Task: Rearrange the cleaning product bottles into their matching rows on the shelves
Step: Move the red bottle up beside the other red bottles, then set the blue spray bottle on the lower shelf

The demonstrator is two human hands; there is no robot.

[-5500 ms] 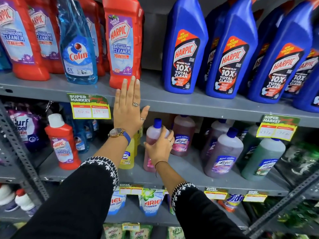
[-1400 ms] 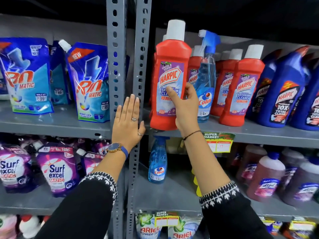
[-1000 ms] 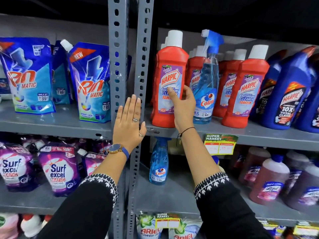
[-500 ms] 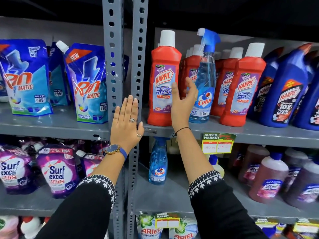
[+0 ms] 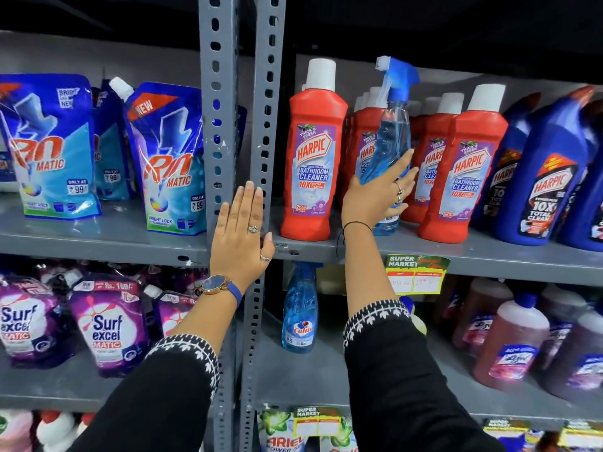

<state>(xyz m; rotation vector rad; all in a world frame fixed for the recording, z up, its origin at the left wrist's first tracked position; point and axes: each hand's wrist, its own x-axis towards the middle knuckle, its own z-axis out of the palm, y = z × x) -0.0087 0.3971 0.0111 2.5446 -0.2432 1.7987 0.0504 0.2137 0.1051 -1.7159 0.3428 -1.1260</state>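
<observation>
On the upper shelf (image 5: 509,256) a blue Colin spray bottle (image 5: 393,132) stands among red Harpic bathroom cleaner bottles (image 5: 463,171). My right hand (image 5: 375,199) wraps its lower half, thumb on the left and fingers on the right. One red Harpic bottle (image 5: 313,164) stands alone at the shelf's left end, free of my hand. My left hand (image 5: 241,236) lies flat and open against the grey shelf upright (image 5: 218,93). A second Colin spray bottle (image 5: 298,316) stands on the shelf below.
Blue Harpic toilet cleaner bottles (image 5: 548,181) fill the upper shelf's right side. Brownish Lizol bottles (image 5: 512,347) stand at the lower right. Rin pouches (image 5: 169,164) and Surf Excel pouches (image 5: 107,327) fill the left bay. A price tag (image 5: 416,275) hangs on the shelf edge.
My right hand let go of the red Harpic bottle at the shelf's left end and moved right onto the Colin spray bottle. My left hand stayed on the upright.
</observation>
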